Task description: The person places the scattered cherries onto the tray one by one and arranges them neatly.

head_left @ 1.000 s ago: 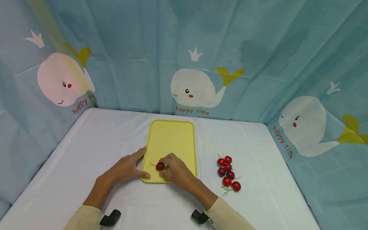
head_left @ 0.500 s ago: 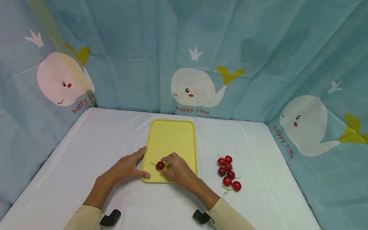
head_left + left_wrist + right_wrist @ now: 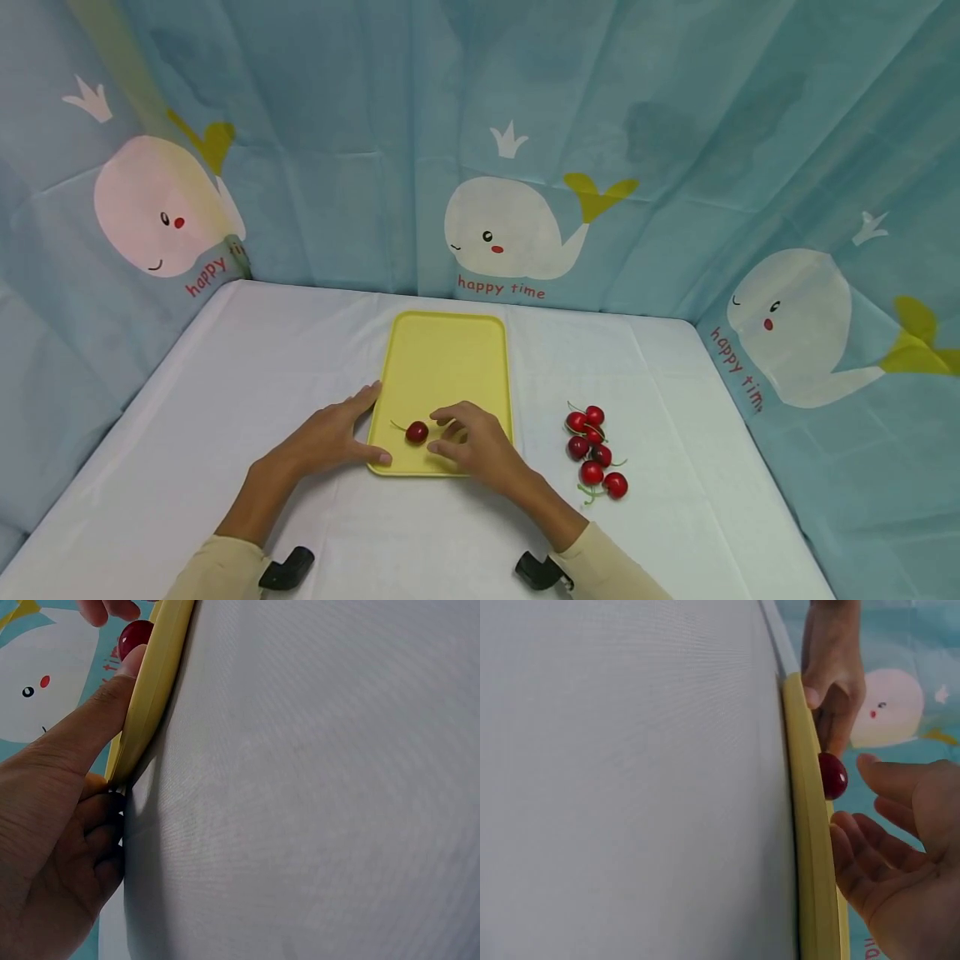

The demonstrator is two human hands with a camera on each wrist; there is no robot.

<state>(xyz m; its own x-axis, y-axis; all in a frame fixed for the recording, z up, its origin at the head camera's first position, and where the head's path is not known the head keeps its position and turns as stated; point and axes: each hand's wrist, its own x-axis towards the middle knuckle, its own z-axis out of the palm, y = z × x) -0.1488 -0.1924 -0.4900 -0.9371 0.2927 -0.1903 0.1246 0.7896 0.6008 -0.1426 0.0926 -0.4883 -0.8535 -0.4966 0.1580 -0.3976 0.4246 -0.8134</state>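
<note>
Since the earlier frame, the right hand [image 3: 480,442] has drawn off rightward, leaving the cherry [image 3: 416,432] unheld on the yellow tray [image 3: 450,358], which suggests a completed release. From left: the left hand [image 3: 330,435] grips the tray's near-left corner, thumb over the rim; the cherry lies between both hands, touching neither; the right hand, thumb and fingers parted, holds nothing just beside it.

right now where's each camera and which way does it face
Head: on the head, facing forward and down at the yellow tray; left hand, right hand, sleeves show.
Left wrist: on that wrist, facing the tray's near edge; left hand close, right partly at top.
Right wrist: on that wrist, facing the tray's near edge; right hand close, left hand beyond.
Both wrist views share one cherry.
</note>
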